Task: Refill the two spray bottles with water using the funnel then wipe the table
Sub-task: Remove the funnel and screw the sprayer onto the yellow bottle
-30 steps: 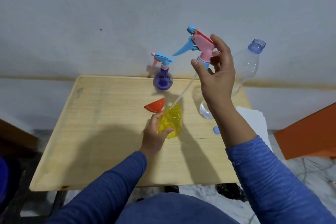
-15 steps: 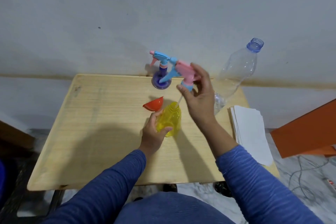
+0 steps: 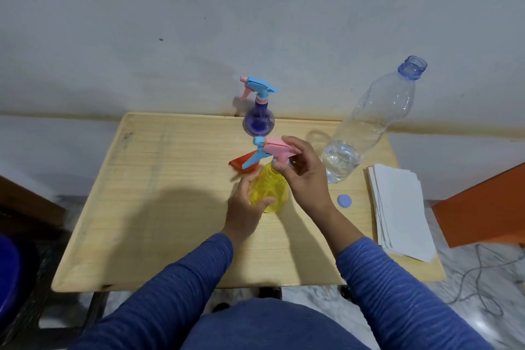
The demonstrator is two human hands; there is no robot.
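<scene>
I see the yellow spray bottle (image 3: 270, 192) standing up near the middle of the wooden desk (image 3: 159, 207). My left hand (image 3: 245, 207) is curled around its round body, with the thumb across the front, so that grip is closed on the bottle. The pink and blue spray top (image 3: 272, 150) sits on the bottle's neck, with its blue trigger pointing down and to the left. My right hand (image 3: 305, 176) pinches that spray top at its collar, with the fingers bent over the pink part, so this grip is closed on the top. I cannot tell if the top is screwed on tight. Just behind the yellow bottle, touching the desk, lies the red funnel (image 3: 244, 163) on its side, partly hidden by the trigger. Farther back, near the wall, stands the purple spray bottle (image 3: 259, 122) with its own blue and pink top on. To the right of my right hand stands a big clear water bottle (image 3: 369, 125) with no cap and a little water at the bottom. Its blue cap (image 3: 344, 202) lies flat on the desk near my right wrist. At the right edge of the desk sits a stack of white paper towels (image 3: 397, 207). Both my arms wear blue sleeves (image 3: 397, 293).
</scene>
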